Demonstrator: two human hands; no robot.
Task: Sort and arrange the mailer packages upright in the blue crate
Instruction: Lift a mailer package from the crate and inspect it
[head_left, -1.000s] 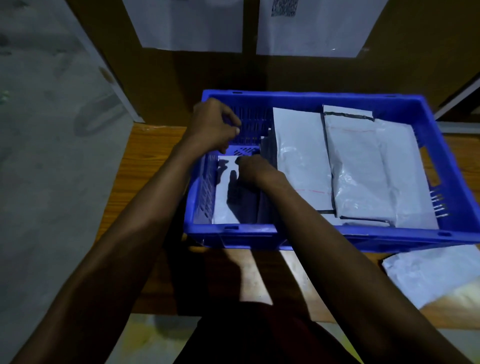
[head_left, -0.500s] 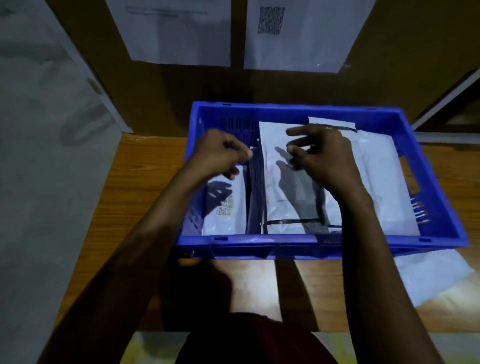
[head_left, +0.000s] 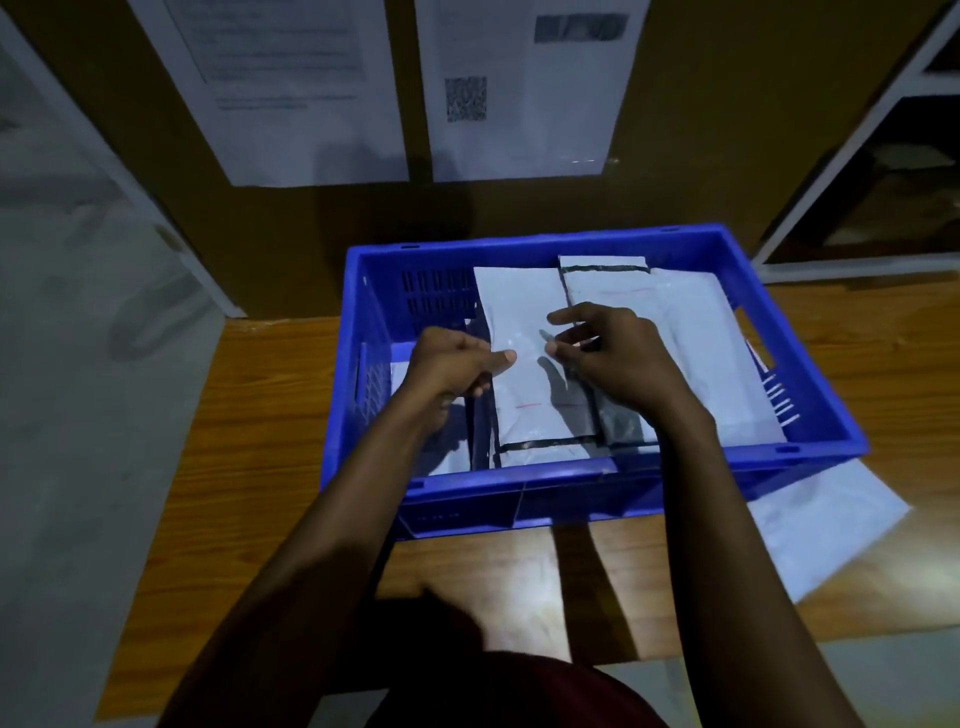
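Nearest, on the wooden counter (head_left: 249, 467), a loose white mailer (head_left: 821, 530) lies flat at the blue crate's (head_left: 519, 499) near right corner, one edge tucked under it. Inside the crate, the left hand (head_left: 447, 366) is at the middle mailer (head_left: 519, 312). Its grip is clamped on that mailer's left edge, thumb on top and fingers curled beneath. The right hand (head_left: 613, 358) hovers over the same mailer's right side, grip apart with fingers half bent. Contact there can't be made out. Dark mailers (head_left: 482, 431) stand on edge just left of the middle one, and another white mailer (head_left: 441, 457) lies by the crate's left wall. More white mailers (head_left: 691, 332) lean across the crate's right half. Beyond the crate, printed sheets (head_left: 291, 88) hang on a brown wall.
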